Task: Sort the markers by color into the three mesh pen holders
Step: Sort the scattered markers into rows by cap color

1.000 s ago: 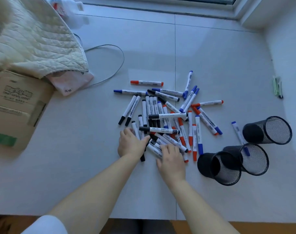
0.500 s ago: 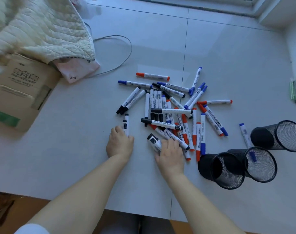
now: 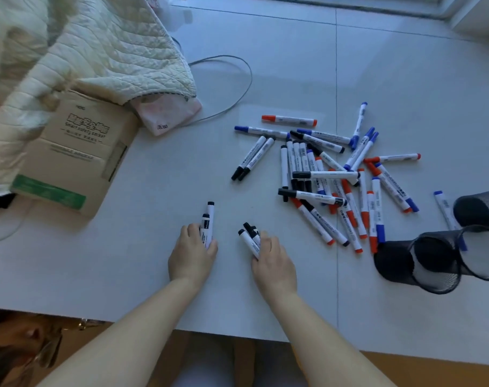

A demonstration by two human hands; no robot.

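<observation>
1. Clutter takes the desk's far-left corner: a cream quilted cloth draped over a cardboard box, with a pink pouch poking out from under the cloth and a thin grey cable looping past it toward the desk's middle.
2. Markers in a heap lie right of the desk's middle, white barrels crossing one another, with black, blue and red caps mixed; two black-capped ones lie side by side just left of the heap.
3. Three black mesh pen holders lie tipped on their sides at the right edge, mouths toward the near edge; a blue marker lies just beside the farthest one.
4. The left hand, near the front edge, curls its grip around a small bundle of black-capped markers, caps pointing toward the far edge.
5. The right hand, close beside it, grips another bundle of black-capped markers the same way, caps angled toward the far-left corner.
6. Both hands sit well apart from the holders, with the heap's near end between.
</observation>
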